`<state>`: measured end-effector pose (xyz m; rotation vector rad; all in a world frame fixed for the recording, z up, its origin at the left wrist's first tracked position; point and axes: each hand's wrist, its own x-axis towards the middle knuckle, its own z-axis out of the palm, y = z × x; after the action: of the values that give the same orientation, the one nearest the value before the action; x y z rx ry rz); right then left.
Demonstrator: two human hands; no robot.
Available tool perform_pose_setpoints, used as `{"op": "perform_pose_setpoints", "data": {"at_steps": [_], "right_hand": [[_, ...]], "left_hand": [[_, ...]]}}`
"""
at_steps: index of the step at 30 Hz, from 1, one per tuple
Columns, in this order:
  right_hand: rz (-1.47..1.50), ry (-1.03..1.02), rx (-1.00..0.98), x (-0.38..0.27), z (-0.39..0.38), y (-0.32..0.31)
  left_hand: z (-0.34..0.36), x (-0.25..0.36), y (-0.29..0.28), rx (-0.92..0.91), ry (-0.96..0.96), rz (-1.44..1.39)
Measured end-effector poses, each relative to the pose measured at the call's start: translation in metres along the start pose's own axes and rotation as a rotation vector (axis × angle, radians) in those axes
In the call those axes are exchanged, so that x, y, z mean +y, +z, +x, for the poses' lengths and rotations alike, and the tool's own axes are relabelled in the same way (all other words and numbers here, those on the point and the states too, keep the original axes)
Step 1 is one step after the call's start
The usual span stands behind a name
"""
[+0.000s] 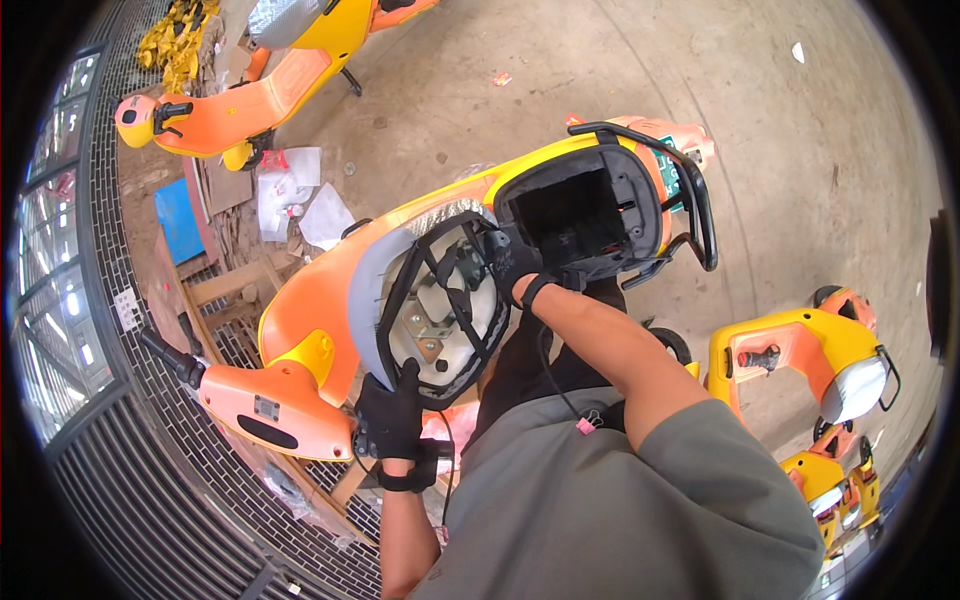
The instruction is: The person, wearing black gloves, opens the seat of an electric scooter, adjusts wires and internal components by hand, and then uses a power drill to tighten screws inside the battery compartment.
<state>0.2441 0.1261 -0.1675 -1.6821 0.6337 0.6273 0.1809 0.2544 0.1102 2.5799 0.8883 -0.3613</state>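
In front of me stands an orange and yellow scooter (300, 300). Its seat (430, 300) is tipped up off the body, with the hollow underside, black ribs, straps and a metal bracket facing me. My left hand (390, 415), in a black glove, grips the seat's lower edge, its thumb over the rim. At the opposite edge my right hand (512, 262), also gloved, is closed on the rim; its fingertips are partly hidden. Beside that hand, the black storage compartment (570, 215) in the scooter body lies uncovered.
Another orange and yellow scooter (270, 90) stands at the far left, and one more (800, 355) at the right. A black rear rack (700, 215) juts from my scooter. Wooden pallet boards (235, 282), a blue sheet (180, 221) and white paper (325, 217) lie at left.
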Motion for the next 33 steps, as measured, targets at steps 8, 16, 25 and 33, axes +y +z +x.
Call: {"op": "perform_pose_setpoints", "data": {"at_steps": [8,16,25,33], "right_hand": [[-0.785,-0.162,-0.101,-0.002,-0.006,-0.007],[-0.569,-0.224,0.019,0.008,-0.002,-0.005],[-0.476,-0.063,0.016,-0.005,-0.004,-0.003],[-0.719,-0.109,-0.122,-0.019,-0.014,-0.008]], "left_hand": [[0.0,-0.003,0.001,0.012,-0.021,0.031],[-0.003,0.004,-0.002,-0.006,-0.04,0.038],[0.0,-0.011,0.005,0.063,0.067,-0.012],[-0.003,-0.009,0.001,0.058,0.044,-0.021]]}}
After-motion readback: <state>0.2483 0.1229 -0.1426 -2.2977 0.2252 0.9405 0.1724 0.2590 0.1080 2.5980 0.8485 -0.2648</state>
